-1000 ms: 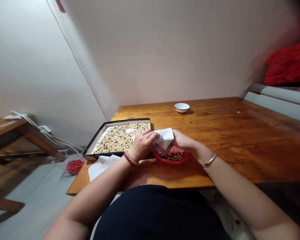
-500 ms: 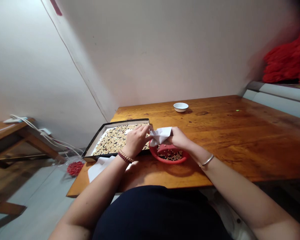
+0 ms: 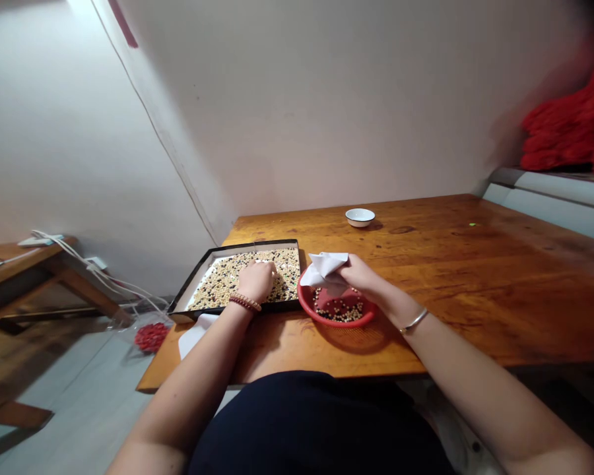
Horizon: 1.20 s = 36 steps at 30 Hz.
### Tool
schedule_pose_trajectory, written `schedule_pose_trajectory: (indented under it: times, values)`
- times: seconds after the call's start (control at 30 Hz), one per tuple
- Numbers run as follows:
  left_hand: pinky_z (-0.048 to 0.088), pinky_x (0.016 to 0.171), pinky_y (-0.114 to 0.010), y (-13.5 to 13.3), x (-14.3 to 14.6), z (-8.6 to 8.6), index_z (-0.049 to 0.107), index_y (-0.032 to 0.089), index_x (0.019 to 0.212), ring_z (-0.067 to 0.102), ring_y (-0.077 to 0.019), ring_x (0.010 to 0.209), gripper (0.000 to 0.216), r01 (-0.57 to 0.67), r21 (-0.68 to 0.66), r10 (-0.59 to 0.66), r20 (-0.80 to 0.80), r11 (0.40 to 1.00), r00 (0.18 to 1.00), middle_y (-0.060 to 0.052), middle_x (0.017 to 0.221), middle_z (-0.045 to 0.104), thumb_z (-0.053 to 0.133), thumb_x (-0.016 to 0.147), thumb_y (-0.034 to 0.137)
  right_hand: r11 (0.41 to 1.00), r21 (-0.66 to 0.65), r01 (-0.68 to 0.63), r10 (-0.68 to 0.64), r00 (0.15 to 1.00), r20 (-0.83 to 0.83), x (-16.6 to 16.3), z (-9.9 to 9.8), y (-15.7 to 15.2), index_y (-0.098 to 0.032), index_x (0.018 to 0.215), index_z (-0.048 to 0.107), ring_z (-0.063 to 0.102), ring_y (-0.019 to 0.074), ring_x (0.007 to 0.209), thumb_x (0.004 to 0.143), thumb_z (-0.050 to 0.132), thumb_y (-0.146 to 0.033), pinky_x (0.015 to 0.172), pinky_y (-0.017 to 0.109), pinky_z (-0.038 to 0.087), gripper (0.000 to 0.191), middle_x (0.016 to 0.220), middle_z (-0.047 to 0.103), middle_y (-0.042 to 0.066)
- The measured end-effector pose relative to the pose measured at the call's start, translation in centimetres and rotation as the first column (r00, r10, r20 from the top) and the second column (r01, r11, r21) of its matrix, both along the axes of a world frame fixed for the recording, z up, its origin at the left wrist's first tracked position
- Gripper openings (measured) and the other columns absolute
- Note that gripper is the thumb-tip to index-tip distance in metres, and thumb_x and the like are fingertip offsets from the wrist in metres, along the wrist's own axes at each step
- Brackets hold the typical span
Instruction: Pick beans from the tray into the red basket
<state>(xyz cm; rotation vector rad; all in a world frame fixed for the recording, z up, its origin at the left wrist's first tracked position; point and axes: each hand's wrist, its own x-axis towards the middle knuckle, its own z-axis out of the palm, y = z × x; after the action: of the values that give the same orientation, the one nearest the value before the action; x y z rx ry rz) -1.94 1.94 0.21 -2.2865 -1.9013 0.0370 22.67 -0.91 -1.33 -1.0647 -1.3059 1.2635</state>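
A black-rimmed tray (image 3: 193, 290) full of mixed beans lies at the table's left. My left hand (image 3: 256, 280) rests on the beans in it, fingers curled down into them; whether it holds any is hidden. To the right sits a red bowl (image 3: 311, 308) with a thin layer of beans. My right hand (image 3: 361, 274) hovers over that bowl and pinches a crumpled piece of white paper (image 3: 327, 266).
A small white dish (image 3: 360, 216) stands at the table's far side. A white sheet (image 3: 192, 332) lies at the near left edge. A low wooden bench (image 3: 34, 264) with cables is on the left, red fabric (image 3: 569, 125) at the right.
My left hand let go of the white paper and moved left onto the beans in the tray. My right hand kept the paper over the red bowl.
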Motion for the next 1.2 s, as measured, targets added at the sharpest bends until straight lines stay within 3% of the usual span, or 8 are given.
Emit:
schedule_pose_trajectory:
  times: [0.3,0.5,0.7,0.83,1.03,1.2]
  values:
    - [0.051,0.081,-0.035,-0.2,0.4,0.3,0.078,0.022,0.102,0.069,-0.0296,0.104,0.03,0.032,-0.025,-0.03,0.053,0.999,0.998,-0.011,0.108,0.077,0.05,0.093,0.025,0.983,-0.1,-0.155,0.134,0.973,-0.187,0.4,0.0,-0.3,-0.017,0.079,0.067,0.054,0.0149,0.064,0.068,0.065,-0.022,0.057,0.026,0.044,0.011,0.071,0.067,0.003]
    - [0.051,0.08,-0.033,-0.4,0.7,0.6,0.077,0.019,0.095,0.071,-0.0269,0.096,0.026,0.038,-0.064,-0.034,0.058,0.997,0.998,-0.013,0.104,0.077,0.052,0.092,0.023,0.965,-0.193,-0.176,0.105,0.938,-0.331,0.6,-0.9,0.6,-0.019,0.082,0.064,0.057,0.0173,0.069,0.078,0.067,-0.029,0.063,0.029,0.049,0.011,0.078,0.069,0.006]
    - [0.051,0.078,-0.034,-0.3,0.8,0.4,0.077,0.02,0.096,0.072,-0.0275,0.093,0.029,0.039,-0.087,-0.033,0.063,0.995,0.997,-0.014,0.103,0.077,0.05,0.092,0.029,0.929,-0.207,-0.306,0.193,0.879,-0.436,0.4,-0.9,0.9,-0.018,0.08,0.064,0.06,0.0184,0.069,0.083,0.068,-0.033,0.068,0.03,0.052,0.015,0.076,0.07,0.007]
    - [0.051,0.074,-0.033,-0.3,0.8,0.2,0.077,0.02,0.092,0.072,-0.0271,0.088,0.034,0.064,-0.093,-0.057,0.076,0.994,0.995,-0.014,0.097,0.077,0.047,0.094,0.035,0.926,-0.218,-0.309,0.184,0.871,-0.455,0.4,-1.3,1.1,-0.017,0.081,0.065,0.059,0.016,0.064,0.085,0.068,-0.032,0.064,0.027,0.052,0.016,0.075,0.07,0.007]
    - [0.05,0.077,-0.031,-0.1,0.7,0.1,0.076,0.02,0.09,0.071,-0.0248,0.089,0.025,0.068,-0.129,-0.059,0.075,0.989,0.995,-0.012,0.097,0.077,0.053,0.09,0.031,0.929,-0.154,-0.336,0.232,0.855,-0.464,0.8,-1.8,1.4,-0.017,0.093,0.068,0.067,0.0206,0.076,0.089,0.066,-0.037,0.075,0.033,0.058,0.021,0.086,0.074,0.01]
    - [0.05,0.077,-0.03,0.1,0.6,-0.2,0.076,0.021,0.095,0.071,-0.025,0.092,0.023,0.091,-0.116,-0.08,0.096,0.989,0.992,-0.011,0.097,0.077,0.055,0.09,0.029,0.928,-0.174,-0.328,0.207,0.846,-0.491,1.4,-2.3,1.8,-0.017,0.099,0.07,0.069,0.0228,0.084,0.087,0.07,-0.041,0.082,0.035,0.059,0.027,0.089,0.076,0.011]
